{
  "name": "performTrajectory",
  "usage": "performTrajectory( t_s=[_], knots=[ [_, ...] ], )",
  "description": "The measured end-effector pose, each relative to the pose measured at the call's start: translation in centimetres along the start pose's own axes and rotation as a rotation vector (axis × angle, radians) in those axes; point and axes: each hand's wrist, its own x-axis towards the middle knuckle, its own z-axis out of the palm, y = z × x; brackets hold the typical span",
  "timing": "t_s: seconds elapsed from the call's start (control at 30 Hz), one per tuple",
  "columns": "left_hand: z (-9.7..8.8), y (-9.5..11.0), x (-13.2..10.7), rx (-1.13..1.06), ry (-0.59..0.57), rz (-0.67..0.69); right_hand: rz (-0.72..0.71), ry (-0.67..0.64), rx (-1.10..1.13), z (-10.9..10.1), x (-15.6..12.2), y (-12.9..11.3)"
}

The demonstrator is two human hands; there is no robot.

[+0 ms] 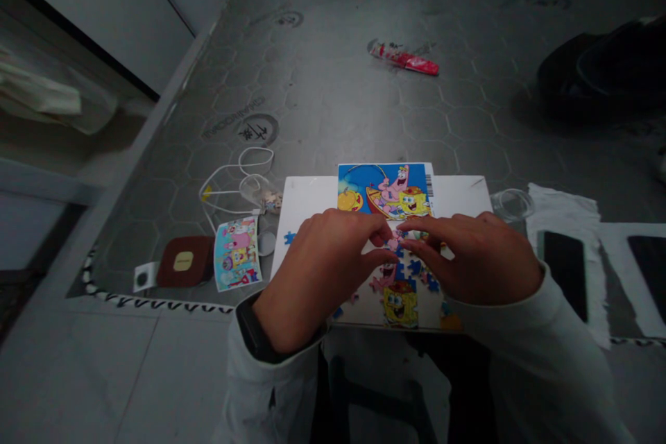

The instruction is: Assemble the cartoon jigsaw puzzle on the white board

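Observation:
My left hand (333, 260) and my right hand (473, 257) meet over a white board (304, 191). Fingertips of both hands close in a pinch on a small pink jigsaw puzzle piece (396, 243), from its left and right sides. Just below it lies a partly joined jigsaw puzzle (400, 302) with a yellow cartoon face. Several loose pieces, among them a blue puzzle piece (289, 238), lie on the board, some partly hidden by my hands. Beyond my fingers rests the colourful reference picture card (388, 187) with a pink and a yellow character.
Left of the board are a white cable (223, 166), a second picture card (238, 253) and a brown box (184, 261). To the right, a dark phone (565, 274) lies on white tissue (567, 211). A red wrapper (406, 60) and a dark bag-like object (598, 73) are farther back.

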Motion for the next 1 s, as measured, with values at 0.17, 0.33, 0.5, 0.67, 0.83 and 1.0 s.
performTrajectory(
  t_s=[0.17, 0.33, 0.5, 0.67, 0.83, 1.0],
  knots=[
    [0.1, -0.02, 0.11, 0.016, -0.007, -0.006, -0.019, -0.007, -0.001, 0.01, 0.1, 0.03],
    [0.01, 0.02, 0.25, 0.025, -0.021, -0.002, 0.037, 0.014, -0.025, -0.08, 0.17, -0.57],
    [-0.09, 0.05, 0.17, 0.027, -0.016, 0.004, -0.003, -0.025, -0.01, 0.1, 0.02, 0.17],
    [-0.14, 0.09, 0.23, 0.016, -0.036, -0.009, -0.006, -0.033, -0.008, 0.07, 0.12, 0.18],
    [-0.22, 0.19, 0.42, 0.019, -0.051, -0.01, 0.03, -0.04, -0.023, 0.01, 0.19, -0.11],
    [-0.13, 0.19, 0.32, 0.043, -0.056, -0.018, 0.056, -0.165, 0.014, 0.24, 0.15, -0.04]
  ],
)
